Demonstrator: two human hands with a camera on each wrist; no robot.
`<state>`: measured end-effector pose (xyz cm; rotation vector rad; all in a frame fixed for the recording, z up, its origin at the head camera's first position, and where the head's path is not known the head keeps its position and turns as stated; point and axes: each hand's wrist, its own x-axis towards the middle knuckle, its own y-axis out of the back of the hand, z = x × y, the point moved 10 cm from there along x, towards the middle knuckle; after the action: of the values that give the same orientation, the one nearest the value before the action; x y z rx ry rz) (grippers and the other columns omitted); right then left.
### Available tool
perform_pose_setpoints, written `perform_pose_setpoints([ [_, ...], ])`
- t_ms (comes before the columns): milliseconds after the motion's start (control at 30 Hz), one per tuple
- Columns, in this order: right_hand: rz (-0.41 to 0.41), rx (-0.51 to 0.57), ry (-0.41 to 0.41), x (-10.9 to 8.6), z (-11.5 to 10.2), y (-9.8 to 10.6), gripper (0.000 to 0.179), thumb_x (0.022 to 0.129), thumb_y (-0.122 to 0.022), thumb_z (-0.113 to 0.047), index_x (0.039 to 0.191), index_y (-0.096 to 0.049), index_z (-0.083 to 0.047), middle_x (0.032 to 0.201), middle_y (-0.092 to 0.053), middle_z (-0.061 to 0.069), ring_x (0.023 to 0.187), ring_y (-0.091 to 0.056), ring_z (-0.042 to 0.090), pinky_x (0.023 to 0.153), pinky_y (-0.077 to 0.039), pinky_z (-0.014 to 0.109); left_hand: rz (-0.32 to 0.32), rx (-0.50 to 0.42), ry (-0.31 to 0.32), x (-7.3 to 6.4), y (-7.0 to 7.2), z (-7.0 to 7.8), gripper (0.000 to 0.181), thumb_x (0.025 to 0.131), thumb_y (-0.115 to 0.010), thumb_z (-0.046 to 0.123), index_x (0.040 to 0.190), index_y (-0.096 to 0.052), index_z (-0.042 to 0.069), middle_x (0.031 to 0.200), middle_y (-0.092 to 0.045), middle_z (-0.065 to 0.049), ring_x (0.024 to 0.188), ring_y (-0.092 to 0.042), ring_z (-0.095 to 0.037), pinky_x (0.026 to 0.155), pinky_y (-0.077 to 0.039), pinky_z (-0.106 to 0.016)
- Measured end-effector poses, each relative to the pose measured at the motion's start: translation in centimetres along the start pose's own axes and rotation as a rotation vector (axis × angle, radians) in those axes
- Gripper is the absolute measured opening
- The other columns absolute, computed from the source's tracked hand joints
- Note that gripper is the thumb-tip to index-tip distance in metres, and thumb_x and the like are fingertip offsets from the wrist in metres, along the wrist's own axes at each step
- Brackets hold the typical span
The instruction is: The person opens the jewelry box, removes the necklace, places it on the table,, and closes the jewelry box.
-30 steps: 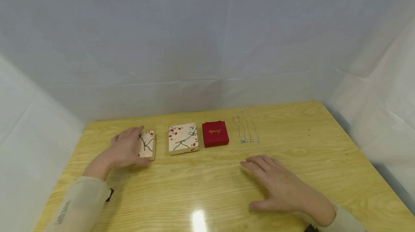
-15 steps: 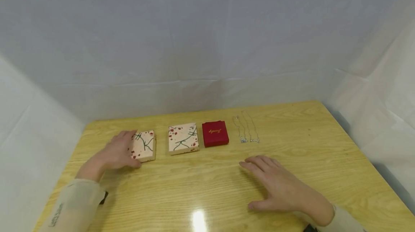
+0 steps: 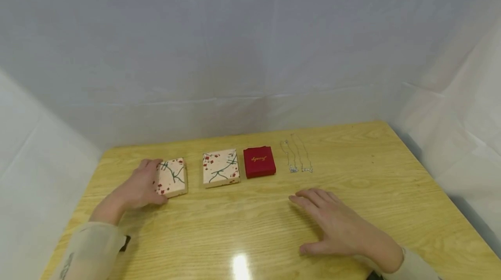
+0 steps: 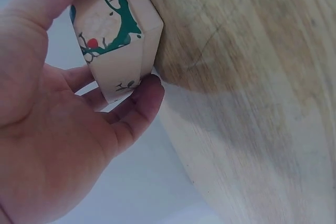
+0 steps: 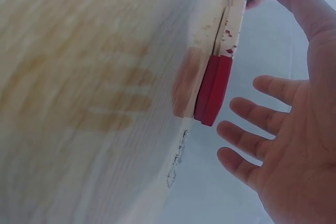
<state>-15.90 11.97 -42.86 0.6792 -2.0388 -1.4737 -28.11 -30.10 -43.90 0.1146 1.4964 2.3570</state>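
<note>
My left hand point(image 3: 135, 188) holds a cream jewelry box point(image 3: 172, 178) with a red-blossom and green-branch print, at the left of the table. The left wrist view shows the thumb along one side of this box point(image 4: 118, 40) and fingers curled on the opposite side. Over the front right of the table, my right hand point(image 3: 344, 228) has its fingers spread and holds nothing. Beyond it lie two thin silver necklaces, one with a clustered pendant point(image 3: 293, 169) and one with a bar-like pendant point(image 3: 307, 169).
A second blossom-print box point(image 3: 221, 168) sits right of the held one. Beside that is a red box point(image 3: 259, 161) with gold lettering, the nearest box to the necklaces. The wooden table point(image 3: 219, 219) is bordered by white cloth point(image 3: 242, 54) at the back and sides.
My left hand has drawn back leftward, uncovering more of the box top, while the box has hardly shifted. My right hand has stayed where it was.
</note>
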Motion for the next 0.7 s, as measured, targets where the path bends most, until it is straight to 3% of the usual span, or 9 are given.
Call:
perform_pose_setpoints([
  [300, -0.011, 0.005, -0.002, 0.1, 0.0, 0.0, 0.104, 0.083, -0.075, -0.076, 0.162, -0.043, -0.016, 0.156, -0.047, 0.000, 0.141, -0.046, 0.025, 0.117, -0.040, 0.058, 0.016, -0.008, 0.016, -0.4, 0.2, -0.4, 0.118, 0.071, -0.096, 0.022, 0.155, -0.024, -0.019, 0.145, -0.032, -0.041, 0.127, -0.042, -0.061, 0.105, -0.042, -0.073],
  [700, 0.002, 0.010, 0.005, 0.2, -0.1, 0.3, 0.102, 0.084, -0.076, -0.074, 0.161, -0.044, -0.015, 0.156, -0.047, 0.000, 0.141, -0.046, 0.025, 0.116, -0.041, 0.057, 0.039, -0.021, 0.005, -1.3, 1.4, 0.7, 0.122, 0.068, -0.097, 0.022, 0.156, -0.022, -0.018, 0.148, -0.029, -0.042, 0.130, -0.039, -0.061, 0.109, -0.037, -0.075],
])
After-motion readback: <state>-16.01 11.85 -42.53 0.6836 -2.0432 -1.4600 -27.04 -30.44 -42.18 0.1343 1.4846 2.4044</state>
